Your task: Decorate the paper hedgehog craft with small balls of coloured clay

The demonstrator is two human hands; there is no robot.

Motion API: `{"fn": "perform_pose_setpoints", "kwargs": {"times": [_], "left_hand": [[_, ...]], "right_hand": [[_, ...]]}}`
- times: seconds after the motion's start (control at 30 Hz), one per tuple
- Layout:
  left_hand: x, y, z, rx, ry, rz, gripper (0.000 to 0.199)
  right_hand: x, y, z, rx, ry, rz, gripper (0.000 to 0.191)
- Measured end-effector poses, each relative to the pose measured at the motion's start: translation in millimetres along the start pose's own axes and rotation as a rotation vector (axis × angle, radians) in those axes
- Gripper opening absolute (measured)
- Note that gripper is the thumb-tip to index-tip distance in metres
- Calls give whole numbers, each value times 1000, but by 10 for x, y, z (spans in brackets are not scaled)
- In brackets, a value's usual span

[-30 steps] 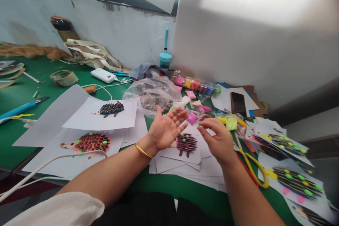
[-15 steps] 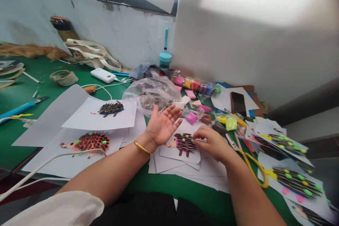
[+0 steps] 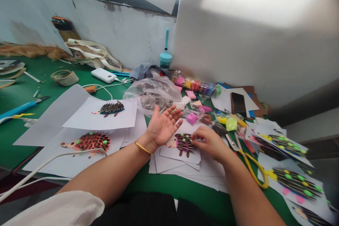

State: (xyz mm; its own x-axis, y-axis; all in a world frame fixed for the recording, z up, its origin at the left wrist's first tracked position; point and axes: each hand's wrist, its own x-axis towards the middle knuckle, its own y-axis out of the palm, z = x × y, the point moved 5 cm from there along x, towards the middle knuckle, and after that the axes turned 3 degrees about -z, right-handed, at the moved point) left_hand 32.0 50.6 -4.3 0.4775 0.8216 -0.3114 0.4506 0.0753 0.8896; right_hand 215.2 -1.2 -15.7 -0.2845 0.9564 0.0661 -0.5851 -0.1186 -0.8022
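The paper hedgehog (image 3: 182, 143) sits on a pile of white paper (image 3: 169, 164), right in front of the person. It has dark seed spikes, and little green and yellow clay balls (image 3: 186, 136) dot its back. The right hand (image 3: 209, 144) is on it, with the fingers (image 3: 197, 137) curled close together at its side. I cannot tell if they pinch something small. The left hand (image 3: 164, 126) is open, palm up, fingers spread wide, and it holds nothing I can see. A gold bangle (image 3: 142, 148) shines on that wrist. Bags of pink clay (image 3: 191, 118) and yellow-green clay (image 3: 231, 124) lie close by, and yellow scissors (image 3: 254, 169) rest just past the right hand.
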Motion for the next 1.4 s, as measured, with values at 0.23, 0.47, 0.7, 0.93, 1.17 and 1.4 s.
{"fn": "perform_pose_setpoints", "kwargs": {"times": [0.23, 0.47, 0.7, 0.93, 1.17, 1.4], "left_hand": [[-6, 8, 6, -2, -7, -2, 63], [-8, 7, 13, 3, -12, -2, 63], [5, 0, 14, 46, 13, -11, 55], [-1, 0, -18, 81, 121, -20, 25], [-1, -18, -15, 78, 123, -61, 29], [8, -40, -9, 71, 126, -66, 28]], "right_hand": [[13, 29, 16, -9, 15, -1, 4], [11, 32, -4, -9, 20, 10, 6], [-4, -45, -15, 35, 14, -9, 15], [-61, -347, -231, 23, 104, -363, 28], [-175, -765, -769, -388, 291, -694, 34], [-2, -692, -919, -693, 411, -432, 43]]}}
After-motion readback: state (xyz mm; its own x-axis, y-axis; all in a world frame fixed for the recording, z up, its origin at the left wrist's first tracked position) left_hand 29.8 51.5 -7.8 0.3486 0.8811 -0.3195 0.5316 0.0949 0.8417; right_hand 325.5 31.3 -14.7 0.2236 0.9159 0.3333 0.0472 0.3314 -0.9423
